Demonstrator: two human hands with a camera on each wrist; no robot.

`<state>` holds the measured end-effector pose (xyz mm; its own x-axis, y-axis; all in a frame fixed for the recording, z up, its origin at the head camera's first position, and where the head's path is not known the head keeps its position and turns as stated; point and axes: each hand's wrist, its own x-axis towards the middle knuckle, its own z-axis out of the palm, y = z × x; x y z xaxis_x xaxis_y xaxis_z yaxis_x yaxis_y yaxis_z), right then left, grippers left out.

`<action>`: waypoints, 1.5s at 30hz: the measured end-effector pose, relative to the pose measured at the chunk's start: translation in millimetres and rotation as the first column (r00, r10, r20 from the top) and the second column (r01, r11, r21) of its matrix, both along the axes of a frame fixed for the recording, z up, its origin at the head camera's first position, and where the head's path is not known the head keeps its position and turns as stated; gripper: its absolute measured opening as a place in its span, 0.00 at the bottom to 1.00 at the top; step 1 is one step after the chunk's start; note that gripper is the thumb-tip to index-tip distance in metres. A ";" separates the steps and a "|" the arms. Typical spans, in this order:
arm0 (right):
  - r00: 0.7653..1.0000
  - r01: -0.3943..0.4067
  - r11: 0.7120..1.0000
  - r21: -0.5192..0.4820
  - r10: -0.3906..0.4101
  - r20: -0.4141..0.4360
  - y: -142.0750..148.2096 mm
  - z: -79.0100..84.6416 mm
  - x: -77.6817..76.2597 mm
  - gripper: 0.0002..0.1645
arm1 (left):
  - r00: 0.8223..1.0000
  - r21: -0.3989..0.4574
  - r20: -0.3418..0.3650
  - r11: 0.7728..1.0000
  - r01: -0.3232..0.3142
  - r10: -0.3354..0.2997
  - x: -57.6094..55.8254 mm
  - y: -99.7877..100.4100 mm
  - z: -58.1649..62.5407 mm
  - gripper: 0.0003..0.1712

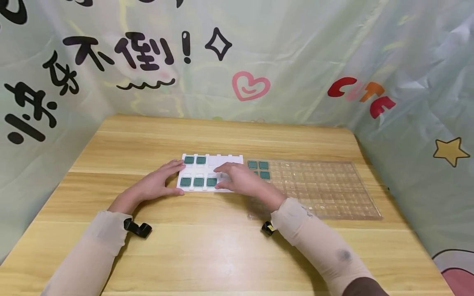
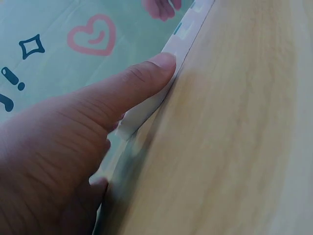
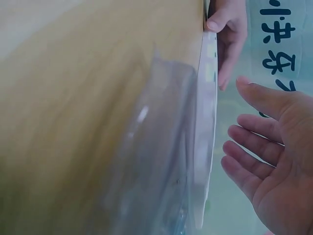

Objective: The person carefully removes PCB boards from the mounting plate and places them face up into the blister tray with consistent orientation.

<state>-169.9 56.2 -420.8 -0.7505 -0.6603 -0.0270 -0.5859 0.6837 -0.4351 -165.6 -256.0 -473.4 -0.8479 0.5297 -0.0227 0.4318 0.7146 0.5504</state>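
Note:
A white compartment tray [image 1: 192,171] lies on the table, with green square chips [image 1: 198,181] in several of its pockets, two in the back row and three in the front row. My left hand [image 1: 157,183] holds the tray's left end, the thumb against the front edge and the fingers at the side. In the left wrist view that thumb [image 2: 142,78] presses the tray's edge [image 2: 146,110]. Over the tray's right half hovers my right hand [image 1: 238,179]. The right wrist view shows its fingers [image 3: 254,147] loosely spread, apart from the tray, with nothing between them.
Right of the white tray lies a clear plastic tray [image 1: 326,193] with many pockets; several green chips [image 1: 263,165] sit at its left end, partly behind my right hand. The wooden table [image 1: 207,255] meets a printed cloth [image 1: 296,61] at the back and sides.

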 end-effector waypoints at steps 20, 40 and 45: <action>0.996 -0.015 0.996 0.089 0.023 -0.086 -16.2 -6.6 1.0 0.30 | 0.996 0.025 -0.033 0.996 0.081 -0.080 3.9 1.5 0.3 0.46; 0.982 -0.070 0.985 0.157 0.095 -0.160 -25.3 -9.8 -2.6 0.29 | 0.994 0.048 -0.049 0.994 0.103 -0.101 5.4 8.3 3.2 0.40; 0.980 -0.073 0.985 0.156 0.100 -0.174 -26.6 -9.7 -2.1 0.28 | 0.995 0.054 -0.039 0.994 0.099 -0.097 5.1 8.6 1.8 0.39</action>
